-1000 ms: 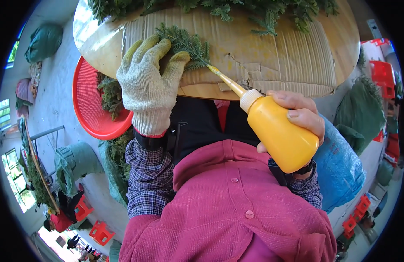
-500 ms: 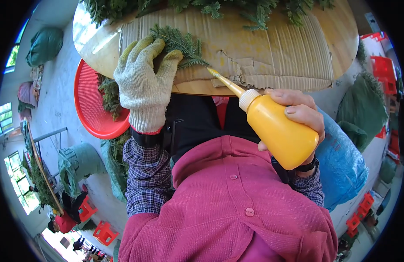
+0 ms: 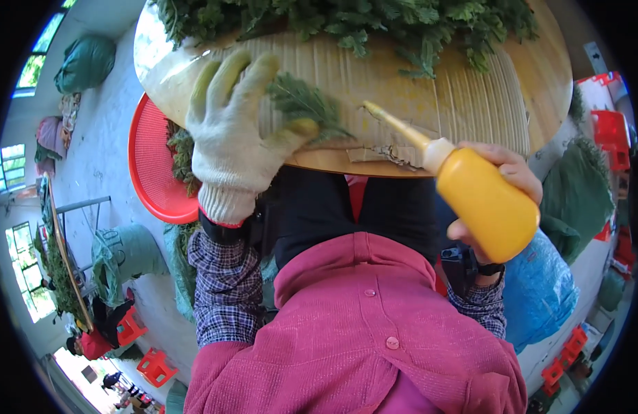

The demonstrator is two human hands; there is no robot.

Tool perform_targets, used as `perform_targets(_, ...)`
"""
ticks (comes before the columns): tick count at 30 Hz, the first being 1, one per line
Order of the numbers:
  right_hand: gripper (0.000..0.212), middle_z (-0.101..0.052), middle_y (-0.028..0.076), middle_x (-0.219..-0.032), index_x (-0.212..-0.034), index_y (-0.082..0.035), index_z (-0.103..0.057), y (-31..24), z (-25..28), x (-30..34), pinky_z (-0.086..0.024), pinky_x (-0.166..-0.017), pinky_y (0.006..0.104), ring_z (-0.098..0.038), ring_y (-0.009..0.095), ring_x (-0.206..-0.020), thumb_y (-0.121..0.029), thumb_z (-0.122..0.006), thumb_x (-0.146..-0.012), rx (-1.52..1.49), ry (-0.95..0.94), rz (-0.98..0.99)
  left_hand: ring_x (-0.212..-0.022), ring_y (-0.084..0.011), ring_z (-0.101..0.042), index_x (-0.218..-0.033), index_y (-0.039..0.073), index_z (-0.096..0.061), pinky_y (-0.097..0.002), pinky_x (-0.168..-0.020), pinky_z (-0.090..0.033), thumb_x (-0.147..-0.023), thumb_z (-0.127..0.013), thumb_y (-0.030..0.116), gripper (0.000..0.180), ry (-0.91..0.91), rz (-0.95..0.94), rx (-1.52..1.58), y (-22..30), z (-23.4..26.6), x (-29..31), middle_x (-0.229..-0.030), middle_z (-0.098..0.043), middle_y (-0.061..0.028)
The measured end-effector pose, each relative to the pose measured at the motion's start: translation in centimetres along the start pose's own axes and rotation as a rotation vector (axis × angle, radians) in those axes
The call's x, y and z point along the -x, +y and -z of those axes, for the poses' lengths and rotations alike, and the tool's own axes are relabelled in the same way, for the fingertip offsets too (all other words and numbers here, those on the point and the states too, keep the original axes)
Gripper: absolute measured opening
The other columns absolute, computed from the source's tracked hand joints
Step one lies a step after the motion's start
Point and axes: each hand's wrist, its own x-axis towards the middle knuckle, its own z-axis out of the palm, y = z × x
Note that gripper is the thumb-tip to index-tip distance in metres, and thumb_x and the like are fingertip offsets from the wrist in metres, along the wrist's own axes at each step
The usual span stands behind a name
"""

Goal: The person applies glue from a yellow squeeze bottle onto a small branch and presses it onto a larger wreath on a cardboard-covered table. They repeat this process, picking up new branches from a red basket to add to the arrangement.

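Observation:
My left hand (image 3: 233,134), in a white knit glove with yellow-green stained fingertips, lies spread over the cardboard (image 3: 464,103), its fingers apart. A small green conifer sprig (image 3: 305,103), slightly blurred, sits beside it; the thumb overlaps the sprig's lower edge, and whether it presses on it is unclear. My bare right hand (image 3: 509,172) is wrapped round a yellow squeeze bottle (image 3: 488,200), tilted with its long nozzle up and to the left. The nozzle tip is apart from the sprig's stem end, to its right.
A heap of conifer sprigs (image 3: 346,21) covers the far side of the round wooden table (image 3: 550,83). Below its left edge stands a red mesh basket (image 3: 150,172) with greenery inside. A blue plastic bag (image 3: 540,290) sits by my right side. Green sacks (image 3: 126,259) and red stools (image 3: 157,366) stand around.
The bottle has moved right, and its nozzle tip has left the sprig's stem end. My left hand and the sprig have shifted slightly right and down, with the thumb now over the sprig's edge.

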Motion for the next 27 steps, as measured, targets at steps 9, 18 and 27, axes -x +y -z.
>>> perform_targets(9, 0.092, -0.058, 0.024, -0.133, -0.138, -0.009, -0.042, 2.1, 2.8, 1.1, -0.049, -0.104, 0.048, -0.06, 0.036, -0.12, -0.043, -0.093, -0.07, 0.051, 0.128, -0.122, -0.111, -0.0351, -0.063, -0.116, 0.007, -0.071, -0.0467, -0.095, -0.05, -0.073, -0.083, 0.02, 0.047, -0.279, -0.197, 0.194, -1.5, 0.3, -1.1, -0.113, -0.069, -0.0142)
perform_targets(18, 0.094, -0.059, 0.022, -0.132, -0.137, -0.007, -0.043, 3.1, 3.1, -0.2, -0.049, -0.105, 0.0452, -0.06, 0.034, -0.12, -0.048, -0.093, -0.068, 0.12, 0.204, -0.145, -0.096, -0.0267, -0.07, -0.122, 0.004, -0.072, -0.0331, -0.086, -0.054, -0.092, -0.072, 0.014, 0.031, 0.251, 0.871, 0.343, -15.6, 3.4, 7.8, -0.108, -0.072, -0.0158)
perform_targets(27, 0.096, -0.06, 0.022, -0.13, -0.136, -0.006, -0.044, 4.1, 3.0, 0.2, -0.05, -0.103, 0.0444, -0.06, 0.033, -0.12, -0.049, -0.094, -0.066, 0.099, 0.22, -0.147, -0.119, -0.0338, -0.062, -0.115, 0.006, -0.074, -0.0418, -0.102, -0.049, -0.083, -0.077, 0.02, 0.035, 0.08, 0.289, -0.06, -9.2, 1.3, -0.1, -0.125, -0.068, -0.0188)
